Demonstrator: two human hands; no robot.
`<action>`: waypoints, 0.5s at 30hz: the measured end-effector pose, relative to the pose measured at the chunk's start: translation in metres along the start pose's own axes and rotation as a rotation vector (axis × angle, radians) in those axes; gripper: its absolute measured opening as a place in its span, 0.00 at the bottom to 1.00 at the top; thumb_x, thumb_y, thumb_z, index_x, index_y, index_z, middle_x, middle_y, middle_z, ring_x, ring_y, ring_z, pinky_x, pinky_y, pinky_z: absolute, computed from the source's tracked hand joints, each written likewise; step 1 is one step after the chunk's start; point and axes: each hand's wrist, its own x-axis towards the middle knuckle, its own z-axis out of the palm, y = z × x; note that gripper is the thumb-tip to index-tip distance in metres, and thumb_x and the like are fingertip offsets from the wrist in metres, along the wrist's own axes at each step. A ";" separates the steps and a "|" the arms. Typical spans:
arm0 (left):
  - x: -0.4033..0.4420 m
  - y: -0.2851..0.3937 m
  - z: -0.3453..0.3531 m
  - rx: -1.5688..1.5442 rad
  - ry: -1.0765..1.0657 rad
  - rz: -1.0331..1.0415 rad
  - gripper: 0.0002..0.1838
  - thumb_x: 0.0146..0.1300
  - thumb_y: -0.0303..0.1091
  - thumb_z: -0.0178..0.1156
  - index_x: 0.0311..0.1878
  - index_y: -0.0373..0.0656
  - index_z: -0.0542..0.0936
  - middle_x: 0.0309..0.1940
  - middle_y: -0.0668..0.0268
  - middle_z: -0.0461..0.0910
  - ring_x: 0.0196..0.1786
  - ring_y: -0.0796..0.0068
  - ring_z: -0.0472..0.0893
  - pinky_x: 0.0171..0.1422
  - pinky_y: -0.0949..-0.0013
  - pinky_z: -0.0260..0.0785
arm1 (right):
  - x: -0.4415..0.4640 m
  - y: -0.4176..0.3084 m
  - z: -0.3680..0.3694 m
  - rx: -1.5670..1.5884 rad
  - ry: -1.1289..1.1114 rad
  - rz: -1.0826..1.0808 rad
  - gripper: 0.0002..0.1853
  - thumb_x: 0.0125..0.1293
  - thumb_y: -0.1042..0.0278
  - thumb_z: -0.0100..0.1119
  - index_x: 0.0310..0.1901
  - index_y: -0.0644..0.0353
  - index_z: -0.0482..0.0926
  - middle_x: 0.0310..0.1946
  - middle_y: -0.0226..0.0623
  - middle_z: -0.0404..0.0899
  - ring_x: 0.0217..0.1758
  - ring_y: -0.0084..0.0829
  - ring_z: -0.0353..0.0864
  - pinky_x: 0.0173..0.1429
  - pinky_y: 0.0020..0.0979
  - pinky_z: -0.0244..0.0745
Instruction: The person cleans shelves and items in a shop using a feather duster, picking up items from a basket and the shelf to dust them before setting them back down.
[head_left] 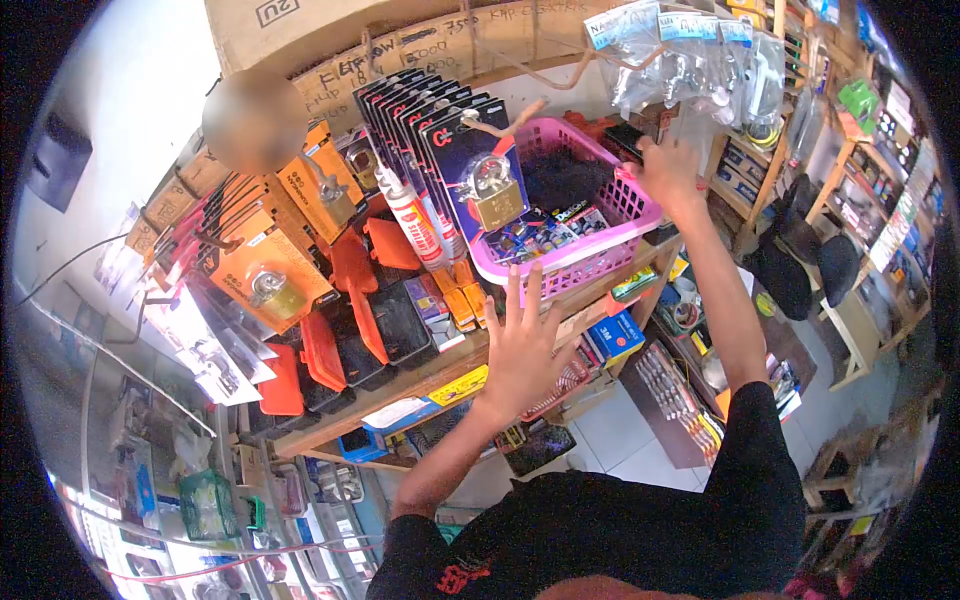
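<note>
A pink plastic basket (590, 262) stands tilted on the wooden shelf, with small packaged items (550, 232) and something dark inside. My right hand (668, 175) is at the basket's right rim, its fingers bent over the edge. Against the basket's near wall, my left hand (525, 355) has its fingers spread; whether it presses on the wall I cannot tell. Carded padlocks (495, 195) hang in a row just left of and partly in front of the basket. White sealant tubes (412, 220) stand below those cards.
Orange-carded padlocks (270, 275) hang at the left, above black cases with orange lids (320, 350). The wooden shelf edge (400, 385) runs below. Plastic packets (640, 60) hang at the back right. A lower table with packaged goods (680, 390) and black caps (790, 265) are to the right.
</note>
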 end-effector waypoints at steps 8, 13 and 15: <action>-0.001 -0.009 0.011 -0.007 0.033 -0.004 0.25 0.58 0.48 0.65 0.52 0.39 0.78 0.77 0.50 0.50 0.78 0.41 0.48 0.66 0.34 0.57 | 0.034 -0.068 0.013 0.920 -0.801 -0.620 0.13 0.66 0.61 0.62 0.46 0.62 0.82 0.34 0.41 0.85 0.33 0.31 0.85 0.40 0.34 0.78; 0.003 -0.002 0.018 -0.062 0.076 -0.075 0.26 0.56 0.46 0.66 0.53 0.39 0.79 0.76 0.52 0.53 0.78 0.43 0.50 0.67 0.37 0.57 | 0.049 -0.109 0.070 0.671 -0.984 -0.713 0.16 0.67 0.55 0.60 0.40 0.62 0.84 0.30 0.36 0.85 0.28 0.31 0.85 0.31 0.34 0.78; 0.003 0.001 0.021 -0.038 0.087 -0.084 0.26 0.56 0.47 0.66 0.53 0.40 0.79 0.75 0.52 0.54 0.78 0.43 0.50 0.67 0.37 0.57 | 0.054 -0.120 0.085 0.535 -1.078 -0.647 0.17 0.66 0.54 0.61 0.45 0.60 0.83 0.32 0.40 0.85 0.30 0.34 0.85 0.33 0.37 0.81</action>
